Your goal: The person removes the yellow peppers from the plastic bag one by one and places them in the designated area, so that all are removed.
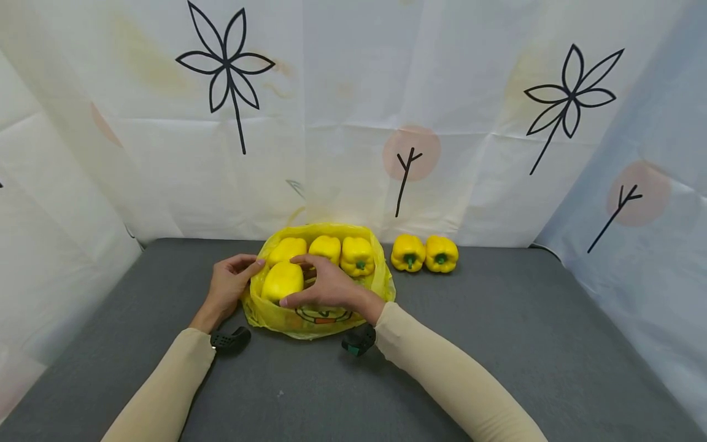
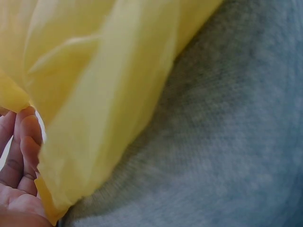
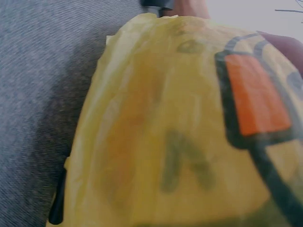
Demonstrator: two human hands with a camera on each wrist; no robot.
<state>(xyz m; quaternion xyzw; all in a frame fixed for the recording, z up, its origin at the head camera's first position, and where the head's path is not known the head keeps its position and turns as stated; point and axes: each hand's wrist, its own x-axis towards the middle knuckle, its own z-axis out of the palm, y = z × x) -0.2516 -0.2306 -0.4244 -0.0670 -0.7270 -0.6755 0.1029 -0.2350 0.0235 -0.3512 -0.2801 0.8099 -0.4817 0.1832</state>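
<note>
A yellow plastic bag [image 1: 320,322] lies with its mouth spread upward on the grey table. Inside it, yellow bell peppers [image 1: 326,248] sit at the back and another bell pepper [image 1: 283,281] is at the front left. My right hand [image 1: 331,285] reaches over the bag and grips that front pepper between thumb and fingers. At the left rim, my left hand [image 1: 227,283] pinches the bag's edge; its fingers [image 2: 28,132] show beside the yellow film in the left wrist view. The right wrist view is filled by the bag's printed side [image 3: 189,118], which hides the right hand's fingers.
Two more yellow bell peppers [image 1: 409,253] stand side by side just right of the bag. The grey tabletop [image 1: 497,319] extends on both sides. A white patterned cloth [image 1: 342,92] hangs behind it and along the sides.
</note>
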